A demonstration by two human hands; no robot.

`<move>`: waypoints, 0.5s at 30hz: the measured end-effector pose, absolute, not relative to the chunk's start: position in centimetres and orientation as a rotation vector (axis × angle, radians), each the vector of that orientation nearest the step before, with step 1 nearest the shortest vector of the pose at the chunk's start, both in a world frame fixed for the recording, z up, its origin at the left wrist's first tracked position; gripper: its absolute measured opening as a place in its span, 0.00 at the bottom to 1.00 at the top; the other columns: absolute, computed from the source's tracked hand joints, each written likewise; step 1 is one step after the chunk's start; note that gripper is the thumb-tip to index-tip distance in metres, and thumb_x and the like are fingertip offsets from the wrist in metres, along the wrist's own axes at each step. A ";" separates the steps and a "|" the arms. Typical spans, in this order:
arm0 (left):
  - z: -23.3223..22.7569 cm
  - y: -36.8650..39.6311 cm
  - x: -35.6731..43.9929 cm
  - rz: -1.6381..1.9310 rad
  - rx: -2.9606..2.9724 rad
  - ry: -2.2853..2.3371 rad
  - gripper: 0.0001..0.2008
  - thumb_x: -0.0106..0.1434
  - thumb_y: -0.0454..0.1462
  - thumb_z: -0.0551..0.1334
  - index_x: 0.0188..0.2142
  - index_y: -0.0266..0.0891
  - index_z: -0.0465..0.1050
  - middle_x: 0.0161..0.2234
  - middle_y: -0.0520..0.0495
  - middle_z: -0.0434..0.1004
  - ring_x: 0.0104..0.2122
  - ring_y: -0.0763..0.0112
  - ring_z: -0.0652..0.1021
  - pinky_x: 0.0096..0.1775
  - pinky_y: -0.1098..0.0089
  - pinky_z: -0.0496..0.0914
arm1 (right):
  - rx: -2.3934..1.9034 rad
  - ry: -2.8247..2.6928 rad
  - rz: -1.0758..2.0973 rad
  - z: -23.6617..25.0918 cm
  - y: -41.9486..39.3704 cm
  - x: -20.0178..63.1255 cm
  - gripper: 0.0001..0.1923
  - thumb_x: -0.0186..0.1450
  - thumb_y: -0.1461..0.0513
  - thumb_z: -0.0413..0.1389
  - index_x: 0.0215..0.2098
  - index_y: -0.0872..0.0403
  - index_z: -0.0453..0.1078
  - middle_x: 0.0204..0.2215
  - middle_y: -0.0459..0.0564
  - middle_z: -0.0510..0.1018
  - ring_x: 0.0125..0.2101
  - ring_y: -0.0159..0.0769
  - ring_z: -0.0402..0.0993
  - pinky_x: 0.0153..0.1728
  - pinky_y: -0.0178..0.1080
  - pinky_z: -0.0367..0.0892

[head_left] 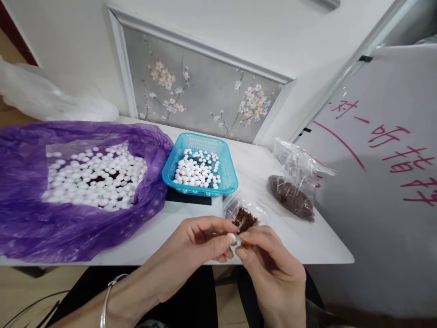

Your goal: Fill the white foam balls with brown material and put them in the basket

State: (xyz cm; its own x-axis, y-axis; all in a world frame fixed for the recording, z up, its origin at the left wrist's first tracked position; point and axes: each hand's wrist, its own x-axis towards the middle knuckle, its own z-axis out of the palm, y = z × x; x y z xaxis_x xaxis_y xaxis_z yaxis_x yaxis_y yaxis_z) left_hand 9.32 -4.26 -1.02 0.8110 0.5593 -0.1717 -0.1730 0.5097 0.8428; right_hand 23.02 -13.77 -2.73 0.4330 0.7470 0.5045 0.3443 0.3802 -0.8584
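My left hand (196,248) and my right hand (273,269) meet just in front of the white table's near edge, pinching one small white round piece (233,238) between their fingertips. Right behind them lies a small clear bag of tiny reddish-brown bits (244,218). A turquoise plastic basket (223,175) holding many white round pieces stands further back in the middle. On the left a purple plastic bag (27,218) lies open with a heap of the same white pieces (95,175).
A larger clear bag of brown bits (293,193) rests near the table's right edge (327,237). A white board with red writing (385,150) leans at the right. A flowered wall panel (205,91) and a white plastic bag (41,98) are behind.
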 end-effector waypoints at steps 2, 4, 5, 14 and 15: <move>-1.1 -4.4 9.2 0.433 0.933 0.444 0.08 0.60 0.40 0.69 0.38 0.39 0.81 0.29 0.53 0.78 0.28 0.80 0.73 0.34 0.78 0.67 | -1.189 -1.150 0.388 -2.7 -13.8 22.8 0.14 0.62 0.69 0.62 0.40 0.43 0.79 0.31 0.44 0.75 0.31 0.29 0.74 0.29 0.28 0.71; -1.1 -4.5 9.1 0.432 0.942 0.440 0.08 0.62 0.40 0.68 0.39 0.39 0.81 0.28 0.53 0.77 0.27 0.80 0.72 0.33 0.78 0.66 | -1.148 -1.105 0.497 -2.9 -13.9 22.5 0.13 0.65 0.68 0.59 0.42 0.44 0.79 0.33 0.45 0.74 0.31 0.29 0.74 0.30 0.29 0.72; -1.0 -4.5 9.0 0.433 0.948 0.442 0.09 0.62 0.40 0.67 0.39 0.39 0.81 0.28 0.52 0.76 0.27 0.80 0.72 0.33 0.78 0.66 | -1.121 -1.070 0.566 -3.1 -13.9 22.4 0.12 0.66 0.67 0.58 0.43 0.44 0.79 0.34 0.45 0.75 0.31 0.29 0.75 0.30 0.30 0.72; -0.9 -4.4 8.4 0.444 0.961 0.477 0.08 0.63 0.40 0.66 0.37 0.37 0.78 0.28 0.51 0.77 0.29 0.77 0.72 0.33 0.77 0.66 | -0.925 -0.873 0.863 -4.0 -13.9 22.1 0.08 0.67 0.63 0.59 0.43 0.48 0.78 0.31 0.46 0.79 0.31 0.30 0.76 0.34 0.32 0.74; -1.0 -4.4 8.3 0.448 0.952 0.474 0.07 0.63 0.39 0.66 0.37 0.37 0.78 0.28 0.51 0.77 0.29 0.77 0.72 0.33 0.77 0.66 | -0.920 -0.886 0.860 -4.0 -13.8 22.1 0.08 0.67 0.63 0.59 0.43 0.48 0.77 0.30 0.46 0.79 0.31 0.30 0.76 0.34 0.31 0.74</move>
State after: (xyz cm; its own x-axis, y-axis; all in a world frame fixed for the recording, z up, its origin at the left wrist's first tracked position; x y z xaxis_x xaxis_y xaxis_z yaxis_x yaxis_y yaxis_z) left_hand 8.28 -4.43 -0.99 0.8101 0.5563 -0.1850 -0.1534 0.5057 0.8490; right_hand 22.07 -13.82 -3.96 0.3764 0.8916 0.2517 -0.2250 0.3516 -0.9087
